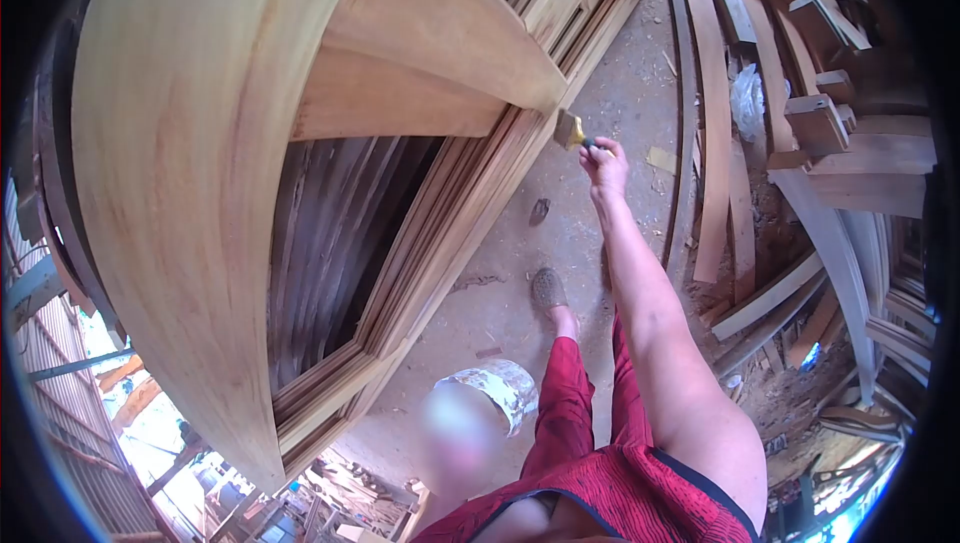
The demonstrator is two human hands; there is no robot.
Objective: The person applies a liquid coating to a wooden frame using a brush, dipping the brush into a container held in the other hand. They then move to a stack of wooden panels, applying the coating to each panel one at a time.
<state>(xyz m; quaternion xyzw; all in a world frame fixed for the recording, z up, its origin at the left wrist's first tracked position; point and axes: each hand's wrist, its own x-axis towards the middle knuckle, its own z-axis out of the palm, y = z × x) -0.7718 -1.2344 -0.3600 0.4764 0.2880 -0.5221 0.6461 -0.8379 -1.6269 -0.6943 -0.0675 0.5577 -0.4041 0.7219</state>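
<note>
My right hand (606,171) is closed around the handle of a paintbrush (570,130), with my arm stretched forward. The bristles are at the outer edge of a large wooden frame (470,198); whether they touch it is unclear. This frame has stepped mouldings and a broad curved panel (190,143) at the left. Low in the view, a white, stained bucket (505,388) is beside my leg. A blurred pinkish patch covers the bucket's left side, where my left hand may be; no fingers can be made out.
Long boards (706,133) and wood offcuts lie along the right side, with a crumpled plastic bag (746,103) among them. My foot (548,289) stands on the dusty concrete floor (630,93). Wood scraps (350,493) lie at the bottom left.
</note>
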